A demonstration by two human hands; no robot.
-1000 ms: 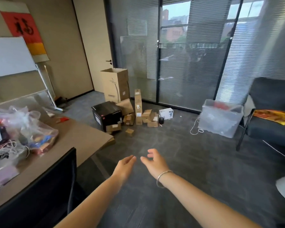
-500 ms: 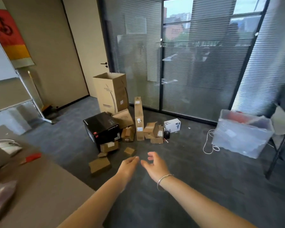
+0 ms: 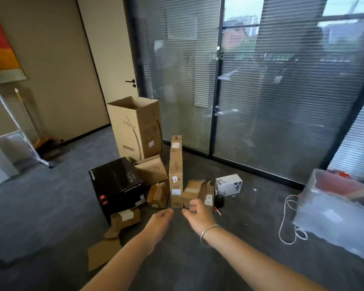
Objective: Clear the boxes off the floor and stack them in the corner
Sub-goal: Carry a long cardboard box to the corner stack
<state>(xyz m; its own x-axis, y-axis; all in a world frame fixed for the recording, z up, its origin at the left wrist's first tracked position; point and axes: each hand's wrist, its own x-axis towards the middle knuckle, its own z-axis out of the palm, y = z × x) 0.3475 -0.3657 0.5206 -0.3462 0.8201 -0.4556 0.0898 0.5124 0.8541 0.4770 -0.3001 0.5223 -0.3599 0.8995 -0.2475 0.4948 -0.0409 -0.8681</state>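
While both arms are reaching forward over the grey carpet (image 3: pixel 51 206), the tall open carton (image 3: pixel 138 127) is standing farthest beyond the hands, mouth up. The black box (image 3: pixel 117 185) is lying beyond the left hand (image 3: pixel 159 222). The narrow box (image 3: pixel 175 171) is standing upright, long axis vertical, just beyond both hands. The right hand (image 3: pixel 198 216) and the left are hanging relaxed, fingers loose, holding nothing.

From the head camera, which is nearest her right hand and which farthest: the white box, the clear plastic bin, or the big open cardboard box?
1. Small white box, just beyond the right hand.
2. Tall open cardboard box, back left by the door.
3. Clear plastic bin, far right.
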